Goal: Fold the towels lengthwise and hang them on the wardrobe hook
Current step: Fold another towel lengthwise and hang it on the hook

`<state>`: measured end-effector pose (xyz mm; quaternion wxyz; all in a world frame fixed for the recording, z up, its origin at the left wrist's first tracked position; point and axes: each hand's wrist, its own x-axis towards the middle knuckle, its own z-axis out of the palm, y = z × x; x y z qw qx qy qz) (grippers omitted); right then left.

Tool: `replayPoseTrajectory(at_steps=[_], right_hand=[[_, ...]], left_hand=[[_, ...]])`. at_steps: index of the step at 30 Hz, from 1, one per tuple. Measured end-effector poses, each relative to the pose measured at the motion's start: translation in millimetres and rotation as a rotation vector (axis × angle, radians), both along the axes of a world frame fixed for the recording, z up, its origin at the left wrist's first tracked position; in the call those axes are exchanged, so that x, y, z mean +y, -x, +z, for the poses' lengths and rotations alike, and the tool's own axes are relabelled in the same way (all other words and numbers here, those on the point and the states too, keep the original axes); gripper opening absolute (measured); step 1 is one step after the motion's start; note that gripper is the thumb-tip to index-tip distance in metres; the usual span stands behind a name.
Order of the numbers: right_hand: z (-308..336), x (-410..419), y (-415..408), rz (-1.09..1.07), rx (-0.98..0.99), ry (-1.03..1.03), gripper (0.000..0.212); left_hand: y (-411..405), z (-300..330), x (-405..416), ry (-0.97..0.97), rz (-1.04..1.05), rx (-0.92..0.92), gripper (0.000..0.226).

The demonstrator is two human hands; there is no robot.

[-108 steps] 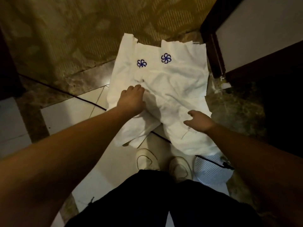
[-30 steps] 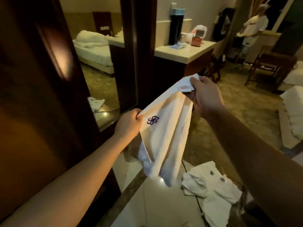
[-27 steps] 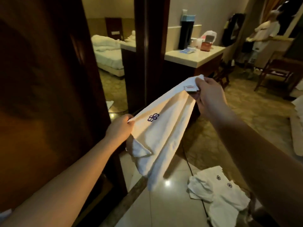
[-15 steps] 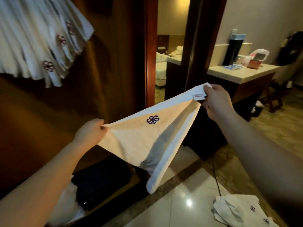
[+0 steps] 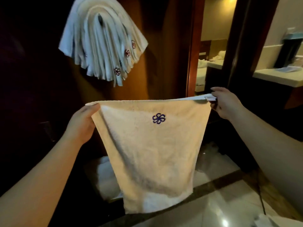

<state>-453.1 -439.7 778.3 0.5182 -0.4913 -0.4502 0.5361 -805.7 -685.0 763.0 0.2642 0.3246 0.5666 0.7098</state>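
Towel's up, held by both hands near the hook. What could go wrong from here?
1. The hook already carries a thick stack; another towel may not seat, or may knock some off.
2. Left hand and right hand only pinch the top corners; regripping to fold could drop one.

Both bare forearms stretched forward and apart at chest height; left hand (image 5: 82,123) pinching one top corner of the towel (image 5: 152,149) between thumb and fingers, right hand (image 5: 226,104) gripping the opposite corner, knuckles turned outward.
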Motion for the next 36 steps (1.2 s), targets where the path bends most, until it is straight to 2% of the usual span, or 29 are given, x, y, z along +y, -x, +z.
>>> replayPoseTrajectory(at_steps=[2, 5, 7, 9, 12, 14, 18, 21, 23, 25, 28, 32, 36], right_hand=[[-0.7, -9.2, 0.7, 0.231, 0.062, 0.05, 0.018], [-5.2, -19.2, -2.4, 0.52, 0.101, 0.085, 0.035], [-9.0, -26.2, 6.7, 0.602, -0.199, -0.007, 0.032], [-13.0, -35.2, 22.6, 0.524, -0.503, -0.145, 0.023], [-17.0, -52.2, 42.3, 0.359, -0.738, -0.265, 0.039], [-23.5, -57.6, 54.2, 0.403, -0.651, -0.276, 0.038], [-40.0, -69.2, 75.3, 0.491, -0.244, -0.142, 0.015], [-56.3, -82.2, 87.9, 0.489, 0.034, -0.01, 0.021], [-67.5, -90.9, 92.5, 0.482, 0.186, 0.157, 0.027], [-77.8, -100.4, 95.9, 0.5, 0.274, 0.296, 0.033], [-87.6, -123.3, 98.1, 0.58, 0.424, 0.363, 0.037], [-94.3, -163.4, 108.0, 0.575, 0.509, 0.359, 0.041], [-88.7, -212.1, 122.9, 0.436, 0.256, 0.121, 0.027]], left_hand=[[5.1, 9.1, -17.1, -0.033, -0.002, -0.072, 0.019], [11.3, 18.4, -38.8, 0.003, 0.054, -0.141, 0.025], [14.9, 23.1, -54.3, 0.046, 0.091, -0.172, 0.024], [20.1, 24.8, -66.8, 0.085, 0.111, -0.187, 0.024], [28.0, 22.1, -83.0, 0.117, 0.144, -0.206, 0.025], [32.2, 18.4, -93.7, 0.144, 0.162, -0.228, 0.025], [38.7, 9.9, -107.3, 0.184, 0.206, -0.341, 0.024], [37.3, 3.8, -112.7, 0.184, 0.225, -0.461, 0.023], [33.0, -1.0, -114.5, 0.161, 0.23, -0.517, 0.021], [26.2, -7.3, -116.0, 0.126, 0.261, -0.557, 0.021], [4.6, -19.7, -114.8, 0.047, 0.309, -0.6, 0.018], [-43.9, -35.0, -103.6, 0.004, 0.299, -0.598, 0.018], [-88.0, -45.7, -88.0, -0.012, 0.276, -0.489, 0.029]])
